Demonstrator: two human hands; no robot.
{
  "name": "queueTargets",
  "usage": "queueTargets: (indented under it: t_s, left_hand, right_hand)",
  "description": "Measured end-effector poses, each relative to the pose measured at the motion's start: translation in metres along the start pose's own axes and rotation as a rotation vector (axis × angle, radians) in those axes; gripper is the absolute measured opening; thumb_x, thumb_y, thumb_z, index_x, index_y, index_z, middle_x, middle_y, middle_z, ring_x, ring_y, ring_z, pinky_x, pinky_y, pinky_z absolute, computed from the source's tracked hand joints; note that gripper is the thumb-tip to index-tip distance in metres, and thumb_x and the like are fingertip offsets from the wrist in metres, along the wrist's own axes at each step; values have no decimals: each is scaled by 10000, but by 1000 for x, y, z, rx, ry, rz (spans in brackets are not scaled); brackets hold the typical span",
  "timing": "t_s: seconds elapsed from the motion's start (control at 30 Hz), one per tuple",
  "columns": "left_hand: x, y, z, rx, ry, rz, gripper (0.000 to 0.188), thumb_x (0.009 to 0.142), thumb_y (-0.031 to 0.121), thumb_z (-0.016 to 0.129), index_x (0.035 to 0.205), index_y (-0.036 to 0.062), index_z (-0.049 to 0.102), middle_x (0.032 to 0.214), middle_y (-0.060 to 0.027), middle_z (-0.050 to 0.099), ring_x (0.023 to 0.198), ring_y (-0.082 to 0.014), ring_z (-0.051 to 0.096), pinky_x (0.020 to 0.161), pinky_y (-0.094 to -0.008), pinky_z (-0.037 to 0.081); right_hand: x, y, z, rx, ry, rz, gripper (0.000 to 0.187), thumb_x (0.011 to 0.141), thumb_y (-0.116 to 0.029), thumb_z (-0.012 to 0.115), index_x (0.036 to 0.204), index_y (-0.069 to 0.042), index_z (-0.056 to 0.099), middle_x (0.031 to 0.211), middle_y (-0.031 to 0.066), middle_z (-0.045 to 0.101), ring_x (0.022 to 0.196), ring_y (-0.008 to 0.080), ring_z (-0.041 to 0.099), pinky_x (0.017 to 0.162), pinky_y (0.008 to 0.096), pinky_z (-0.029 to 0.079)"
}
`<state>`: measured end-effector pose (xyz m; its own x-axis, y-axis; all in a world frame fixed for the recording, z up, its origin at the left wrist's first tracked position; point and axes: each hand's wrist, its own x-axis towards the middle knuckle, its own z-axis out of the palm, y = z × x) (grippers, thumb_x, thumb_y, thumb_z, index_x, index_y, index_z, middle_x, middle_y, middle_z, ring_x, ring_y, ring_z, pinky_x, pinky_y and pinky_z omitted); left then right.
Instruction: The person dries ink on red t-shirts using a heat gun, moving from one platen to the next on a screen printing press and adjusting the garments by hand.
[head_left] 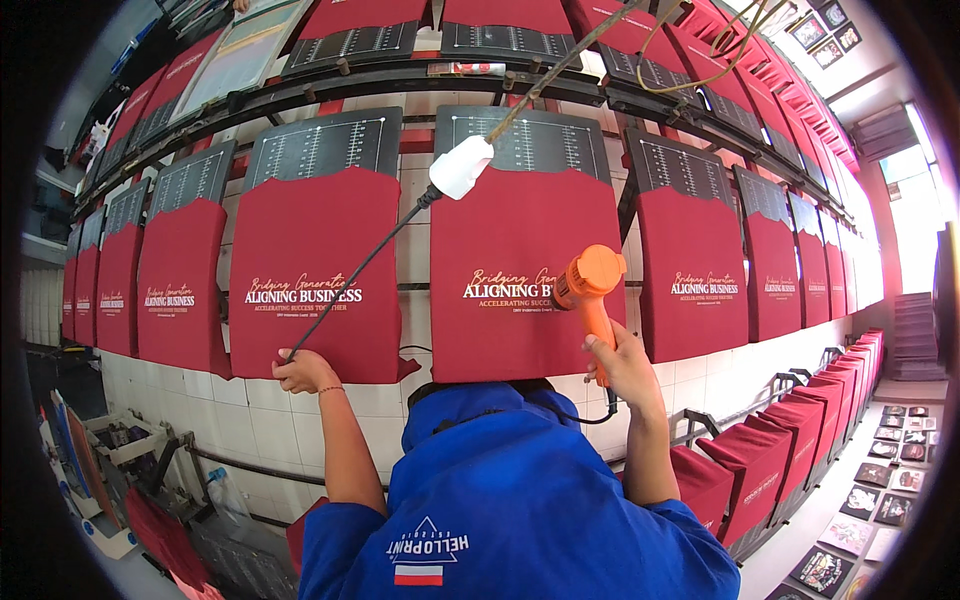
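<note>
My right hand is wrapped around the handle of an orange heat gun. The gun's dark nozzle faces the printed lettering on a maroon shirt directly in front of me. That shirt is stretched over a dark board with white ruler marks at its far end. In my left hand, closed fingers grip a black power cord. The cord rises across the neighbouring maroon shirt to a white socket connector, which hangs from a brown cable.
More maroon shirts on boards stand in rows to the left and to the right. A dark metal rail runs behind them. Another row of shirts lies behind me on the right. Printed pictures cover the lower right.
</note>
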<state>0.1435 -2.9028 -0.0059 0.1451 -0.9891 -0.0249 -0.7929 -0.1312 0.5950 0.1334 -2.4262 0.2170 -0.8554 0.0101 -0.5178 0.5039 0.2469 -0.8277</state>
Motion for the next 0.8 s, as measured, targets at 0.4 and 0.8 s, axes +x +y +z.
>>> queueTargets:
  t_s: [0.4, 0.8]
  left_hand:
    - [-3, 3, -2, 10, -16, -18, 511, 1033, 472, 421, 1359, 80, 446, 1350, -291, 428, 1265, -451, 444, 946, -551, 477]
    - [0, 1, 1, 36, 0, -35, 523, 1026, 491, 422, 1357, 88, 458, 1359, -285, 424, 1283, -451, 428, 958, -557, 471]
  right_hand:
    - [-3, 1, -18, -35, 47, 63, 311, 993, -217, 585, 1198, 17, 575, 871, 47, 631, 641, 84, 591, 592, 256, 528]
    - [-5, 8, -29, -20, 85, 66, 295, 990, -205, 578, 1195, 7, 572, 879, 38, 624, 645, 89, 593, 596, 255, 526]
